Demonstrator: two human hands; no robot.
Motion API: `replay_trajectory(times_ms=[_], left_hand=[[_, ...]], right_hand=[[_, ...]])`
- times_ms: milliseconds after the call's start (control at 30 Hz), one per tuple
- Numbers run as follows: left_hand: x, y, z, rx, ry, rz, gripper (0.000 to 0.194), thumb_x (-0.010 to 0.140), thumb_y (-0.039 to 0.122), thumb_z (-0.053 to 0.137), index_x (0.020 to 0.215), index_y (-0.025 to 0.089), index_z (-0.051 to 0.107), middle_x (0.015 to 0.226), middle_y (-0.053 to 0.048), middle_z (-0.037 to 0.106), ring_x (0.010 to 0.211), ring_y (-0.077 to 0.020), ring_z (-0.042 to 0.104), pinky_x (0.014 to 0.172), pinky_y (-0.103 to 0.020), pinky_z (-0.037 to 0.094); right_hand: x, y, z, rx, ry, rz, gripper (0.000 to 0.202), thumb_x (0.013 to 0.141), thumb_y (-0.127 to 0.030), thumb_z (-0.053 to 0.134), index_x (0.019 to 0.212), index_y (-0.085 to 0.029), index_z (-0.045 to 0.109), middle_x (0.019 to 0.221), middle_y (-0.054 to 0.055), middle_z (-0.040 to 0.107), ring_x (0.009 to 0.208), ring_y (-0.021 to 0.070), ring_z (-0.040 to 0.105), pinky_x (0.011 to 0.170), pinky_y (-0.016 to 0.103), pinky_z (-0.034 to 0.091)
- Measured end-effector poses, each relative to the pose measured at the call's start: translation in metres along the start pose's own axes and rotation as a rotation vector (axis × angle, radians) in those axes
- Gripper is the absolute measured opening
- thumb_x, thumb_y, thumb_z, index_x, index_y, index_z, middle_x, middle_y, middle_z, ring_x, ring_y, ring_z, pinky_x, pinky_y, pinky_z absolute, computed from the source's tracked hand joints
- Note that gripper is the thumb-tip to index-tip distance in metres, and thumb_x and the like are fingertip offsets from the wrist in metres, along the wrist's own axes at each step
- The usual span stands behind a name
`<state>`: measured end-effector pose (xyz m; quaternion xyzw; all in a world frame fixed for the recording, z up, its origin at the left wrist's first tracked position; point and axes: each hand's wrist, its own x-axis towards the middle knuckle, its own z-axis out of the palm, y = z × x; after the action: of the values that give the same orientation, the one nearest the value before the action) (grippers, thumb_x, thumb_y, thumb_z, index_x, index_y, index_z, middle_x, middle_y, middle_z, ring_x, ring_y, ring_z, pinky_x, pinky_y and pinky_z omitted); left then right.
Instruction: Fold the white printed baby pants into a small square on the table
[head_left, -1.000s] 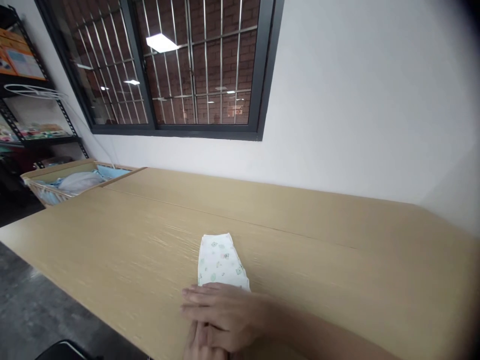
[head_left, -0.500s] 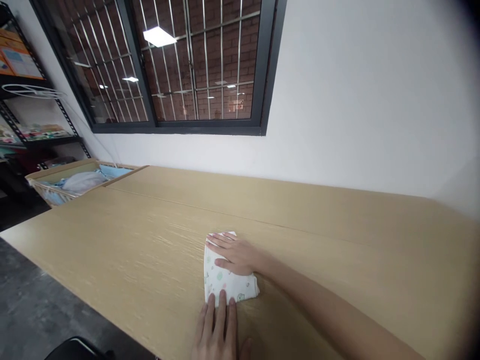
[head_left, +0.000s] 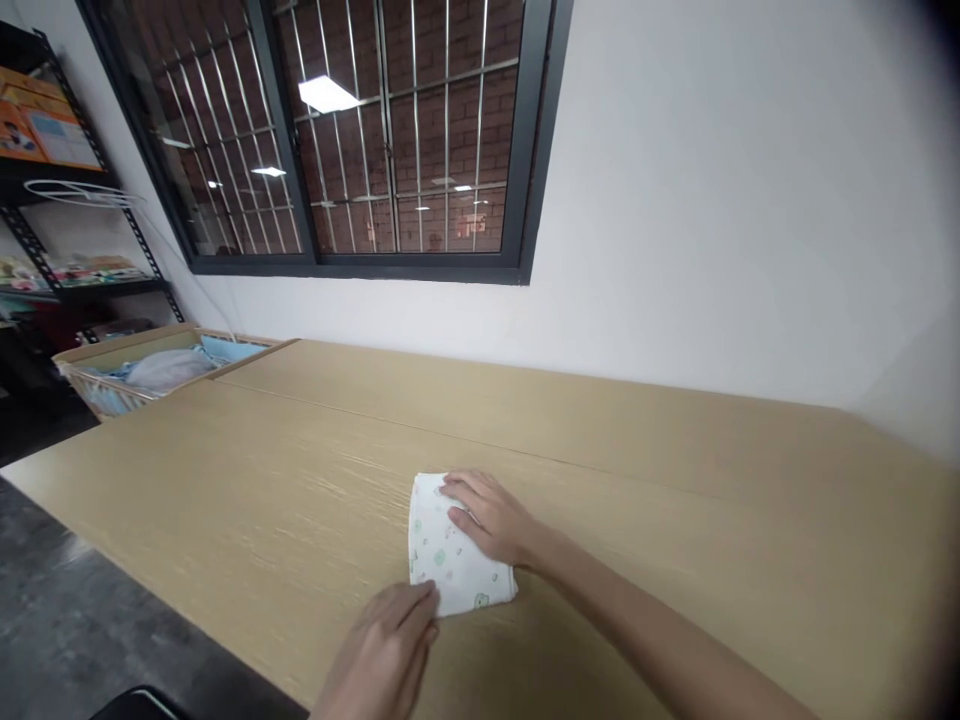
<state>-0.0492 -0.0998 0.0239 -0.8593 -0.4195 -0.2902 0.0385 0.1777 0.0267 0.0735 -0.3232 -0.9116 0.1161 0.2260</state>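
Observation:
A folded white cloth [head_left: 446, 555] with a small green and pink print lies flat on the wooden table. My right hand [head_left: 491, 515] rests over its upper right edge, fingers slightly bent and the thumb apart from them. At the lower left corner, my left hand [head_left: 386, 640] has its fingers drawn together on the cloth's edge. The fingertips there partly cover that corner.
The pale wooden tabletop [head_left: 262, 480] runs along a white wall [head_left: 712, 200] under a barred window [head_left: 405, 130]. At the far left stands a wooden crib [head_left: 127, 345] with blue and white bedding, near black shelving [head_left: 112, 290]. A black chair-like edge [head_left: 139, 705] shows at the bottom left.
My left hand has shifted left and its spread fingers have come together at the cloth's corner. My right hand has slid slightly right, with its fingers bending. The cloth stays about where it was.

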Motion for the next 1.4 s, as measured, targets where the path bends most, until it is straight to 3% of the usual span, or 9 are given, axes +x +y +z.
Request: replay_trajectory(times_ms=[133,300,367,533,633,833,1133,1267,1400], left_hand=[[0.009,-0.010,-0.010,0.000,-0.035,0.002,0.021,0.092,0.021,0.060,0.111,0.023,0.068,0.129,-0.009,0.069,0.122,-0.0289,0.064,0.101,-0.049,0.058],[0.025,-0.018,-0.011,-0.219,-0.115,-0.100,0.023,0.100,0.024,0.046,0.113,0.025,0.066,0.117,-0.007,0.073,0.113,-0.0240,0.067,0.102,-0.046,0.054],[0.034,-0.022,-0.016,-0.351,-0.166,-0.241,0.026,0.103,0.033,0.040,0.110,0.024,0.064,0.108,-0.007,0.073,0.104,-0.0223,0.068,0.094,-0.042,0.055],[0.050,-0.041,-0.024,-0.616,-0.212,-0.404,0.033,0.097,0.051,0.051,0.101,0.021,0.064,0.092,-0.005,0.071,0.086,-0.0201,0.065,0.078,-0.032,0.052],[0.055,-0.052,-0.015,-0.648,-0.178,-0.438,0.039,0.084,0.050,0.069,0.107,0.019,0.066,0.096,-0.007,0.072,0.087,-0.0216,0.065,0.076,-0.031,0.052],[0.080,-0.070,0.015,-0.486,0.006,-0.619,0.032,0.092,0.042,0.052,0.112,0.017,0.058,0.094,-0.006,0.069,0.074,-0.0173,0.066,0.067,-0.028,0.051],[0.106,-0.064,0.037,-0.104,0.076,-0.609,0.041,0.094,0.019,0.041,0.132,0.008,0.049,0.128,-0.025,0.061,0.123,-0.0343,0.058,0.103,-0.052,0.044],[0.109,-0.046,0.046,0.004,0.072,-0.428,0.054,0.100,0.027,0.033,0.148,0.002,0.034,0.161,-0.025,0.028,0.154,-0.0338,0.020,0.121,-0.054,0.026],[0.109,-0.036,0.059,0.054,-0.112,-0.285,0.062,0.097,0.027,0.035,0.157,0.009,0.027,0.166,-0.017,0.022,0.156,-0.0302,0.012,0.125,-0.053,0.021]], right_hand=[[-0.030,-0.018,-0.021,0.051,-0.118,0.048,0.033,0.102,-0.042,0.048,0.116,-0.020,0.068,0.111,0.011,0.069,0.105,0.0264,0.061,0.096,0.044,0.047],[-0.060,-0.028,-0.038,0.154,-0.304,0.073,0.071,0.073,-0.046,0.081,0.137,-0.025,0.059,0.133,0.012,0.063,0.119,0.0334,0.058,0.102,0.045,0.045],[-0.064,-0.028,-0.039,0.178,-0.310,0.126,0.066,0.077,-0.035,0.076,0.139,-0.026,0.057,0.137,0.012,0.061,0.123,0.0329,0.057,0.102,0.043,0.045],[-0.049,-0.019,-0.033,0.309,-0.141,0.271,0.025,0.099,-0.035,0.049,0.114,-0.025,0.066,0.110,0.007,0.071,0.098,0.0251,0.065,0.086,0.037,0.050],[-0.033,-0.008,-0.026,0.417,-0.043,0.313,0.028,0.100,-0.044,0.049,0.106,-0.022,0.064,0.101,0.005,0.071,0.088,0.0229,0.065,0.076,0.033,0.049],[-0.002,0.016,-0.008,0.350,0.156,0.476,0.030,0.097,-0.047,0.052,0.094,-0.018,0.060,0.089,0.005,0.068,0.078,0.0205,0.062,0.067,0.030,0.045],[0.023,0.034,0.014,0.136,0.236,0.665,0.022,0.091,-0.027,0.060,0.110,-0.017,0.060,0.105,0.012,0.070,0.097,0.0258,0.066,0.082,0.036,0.048],[0.020,0.013,0.012,-0.061,0.333,0.421,0.037,0.103,-0.033,0.043,0.133,-0.015,0.055,0.136,0.018,0.060,0.129,0.0294,0.053,0.108,0.044,0.038],[0.018,-0.007,0.016,-0.095,0.150,0.084,0.054,0.108,-0.042,0.024,0.154,-0.017,0.040,0.160,0.011,0.040,0.149,0.0237,0.032,0.123,0.044,0.023]])
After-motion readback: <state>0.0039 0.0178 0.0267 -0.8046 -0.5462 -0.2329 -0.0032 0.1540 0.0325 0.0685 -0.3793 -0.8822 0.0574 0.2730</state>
